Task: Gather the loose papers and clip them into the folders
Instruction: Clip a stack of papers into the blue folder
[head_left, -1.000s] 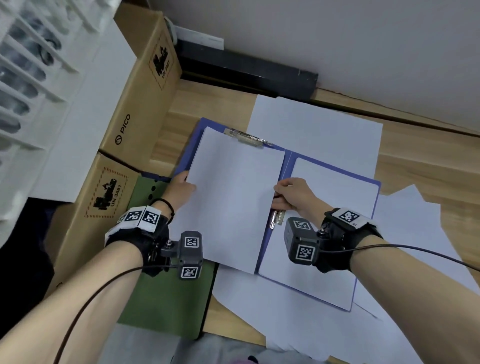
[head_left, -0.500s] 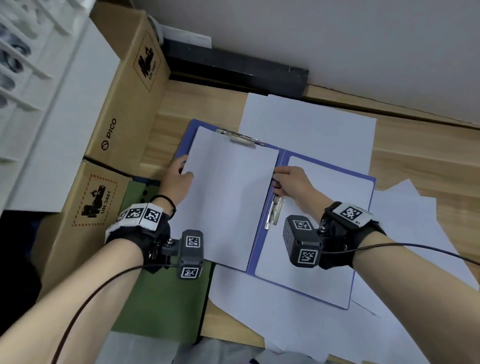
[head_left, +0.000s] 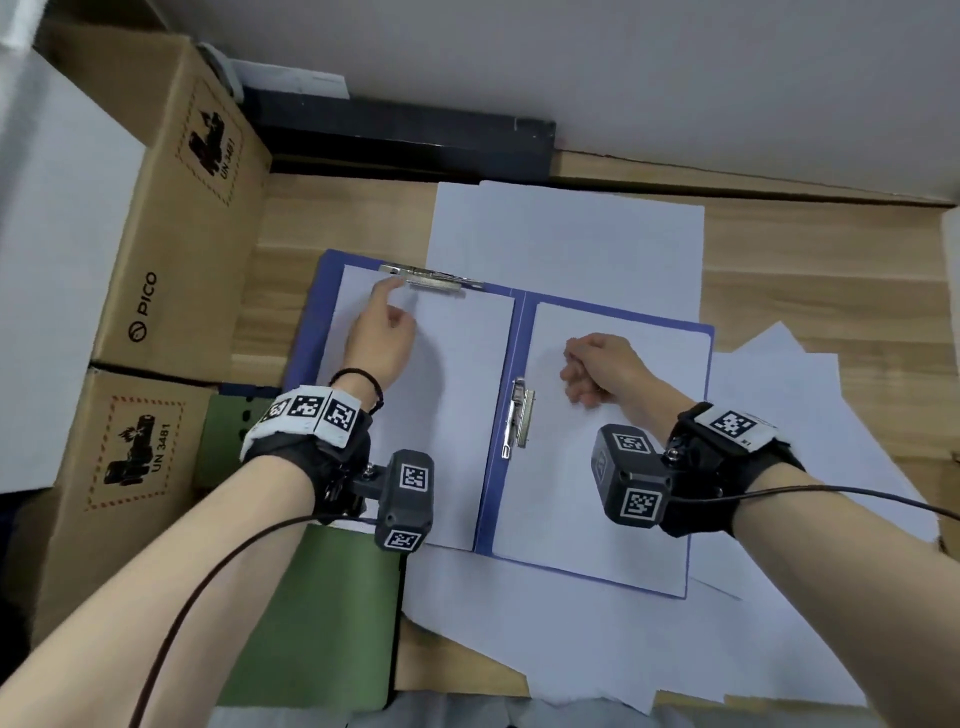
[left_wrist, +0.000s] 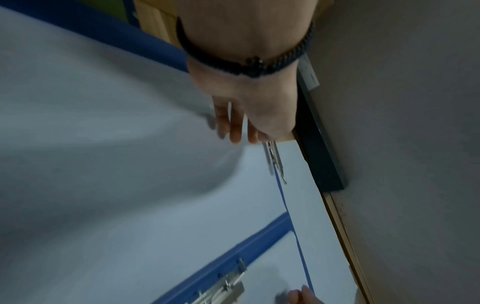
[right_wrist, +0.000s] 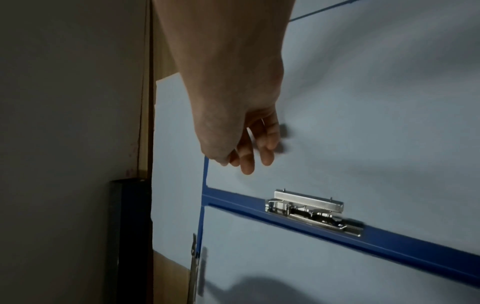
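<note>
The bench (head_left: 332, 218) carries my open blue folder (head_left: 519, 332), a sheet on each half, with loose papers (head_left: 810, 415) spread right of my right-hand fingers. I judge I'm on the clipping step: the next move calls for lifting the top clip (head_left: 428, 276) so the left sheet (head_left: 457, 415) seats under it. My left hand (head_left: 382, 338) lies open, forefinger stretched, its tip at that clip. My right hand (head_left: 605, 369) rests loosely curled on the right sheet (head_left: 597, 540), holding nothing, just right of the spine clip (head_left: 519, 418).

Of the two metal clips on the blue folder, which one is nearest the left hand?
The top-edge clip, by the left hand; the spine clip lies nearer the right.
</note>
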